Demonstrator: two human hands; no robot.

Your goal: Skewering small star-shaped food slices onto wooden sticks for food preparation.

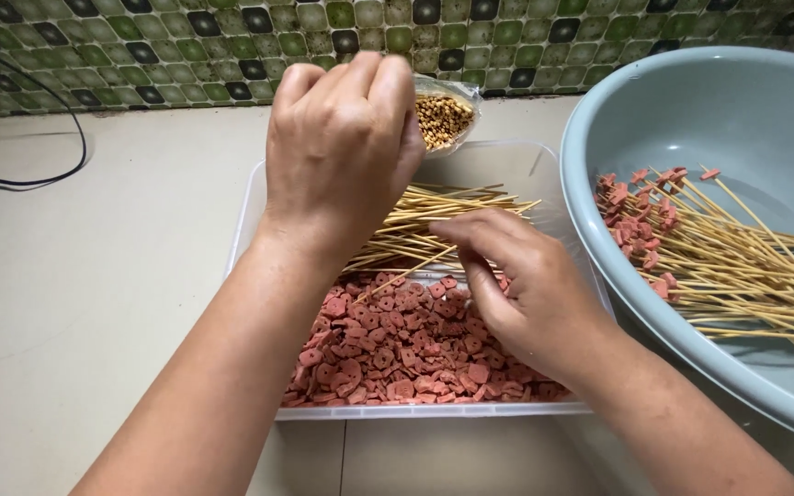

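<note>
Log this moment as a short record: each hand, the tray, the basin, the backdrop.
left hand: raised over the tray, fingers bunched; contents hidden
right hand: fingers pinching a bamboo skewer above the red slices
clear tray: red sausage slices in front, bare skewers behind
bag of yellow beans: behind the tray
grey basin: loaded skewers inside
wall tiles: green and black
</note>
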